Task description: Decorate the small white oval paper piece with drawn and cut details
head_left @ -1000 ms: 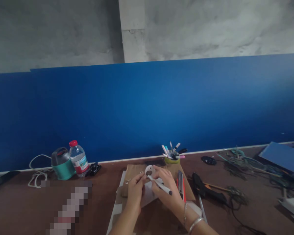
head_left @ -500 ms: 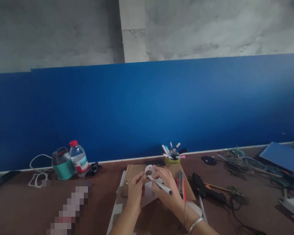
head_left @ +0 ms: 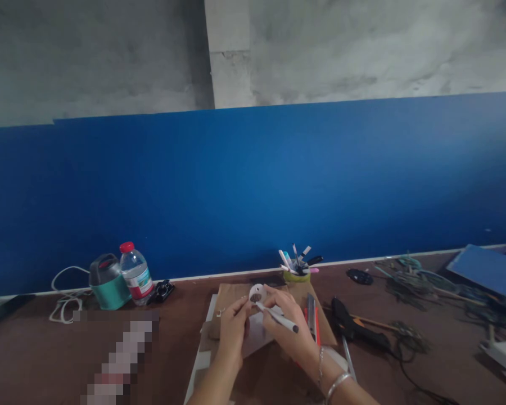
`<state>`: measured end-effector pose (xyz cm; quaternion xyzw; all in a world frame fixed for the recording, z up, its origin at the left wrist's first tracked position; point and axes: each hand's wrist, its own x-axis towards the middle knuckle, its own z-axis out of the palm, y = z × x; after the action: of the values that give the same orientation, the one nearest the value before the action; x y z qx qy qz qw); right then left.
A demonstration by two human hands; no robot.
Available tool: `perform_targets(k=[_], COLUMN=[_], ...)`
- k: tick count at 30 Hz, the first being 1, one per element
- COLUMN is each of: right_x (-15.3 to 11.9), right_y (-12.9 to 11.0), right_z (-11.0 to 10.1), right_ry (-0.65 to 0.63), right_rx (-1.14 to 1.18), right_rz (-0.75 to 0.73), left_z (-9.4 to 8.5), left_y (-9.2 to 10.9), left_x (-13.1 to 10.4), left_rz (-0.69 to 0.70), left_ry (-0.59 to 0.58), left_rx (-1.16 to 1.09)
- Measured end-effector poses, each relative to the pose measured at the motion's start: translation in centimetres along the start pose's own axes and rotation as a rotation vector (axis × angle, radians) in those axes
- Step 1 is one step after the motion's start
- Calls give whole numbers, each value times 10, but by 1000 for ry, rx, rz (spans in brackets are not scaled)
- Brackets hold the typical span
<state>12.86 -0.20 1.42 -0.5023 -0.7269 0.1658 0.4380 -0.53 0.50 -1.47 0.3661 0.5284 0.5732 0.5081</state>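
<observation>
Between my hands is a small, round white piece (head_left: 258,289) with a dark patterned patch and a dark dot on it. My left hand (head_left: 234,322) pinches its lower left edge. In my right hand (head_left: 287,320) is a white marker pen (head_left: 283,320) with a dark end, its tip against or very near the patterned patch. Fingers of my right hand also touch the piece's right edge. Below them lie white paper (head_left: 257,336) and brown cardboard (head_left: 227,292), partly covered by my hands and forearms.
A pen cup (head_left: 297,276) stands behind the cardboard. To the right lie a utility knife (head_left: 311,315), a black glue gun (head_left: 358,329), a computer mouse (head_left: 360,276) and tangled cords (head_left: 413,284). On the left stand a water bottle (head_left: 137,278) and a teal container (head_left: 111,291).
Both hands stay almost in place on the white piece. The back end of the marker has shifted very slightly right and up.
</observation>
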Motion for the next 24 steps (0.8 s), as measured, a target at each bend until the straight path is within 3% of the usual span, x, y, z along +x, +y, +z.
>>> perform_targets(k=[12,24], right_x=[-2,-1], right_y=[2,2], right_z=[3,5], right_ry=[58,15], right_rx=[21,-22], right_rz=[8,-15], left_z=[-1,0], left_y=[-4,-1], left_x=[2,-1], left_rz=[51,51], left_ry=[-47,-55], left_rx=[37,24])
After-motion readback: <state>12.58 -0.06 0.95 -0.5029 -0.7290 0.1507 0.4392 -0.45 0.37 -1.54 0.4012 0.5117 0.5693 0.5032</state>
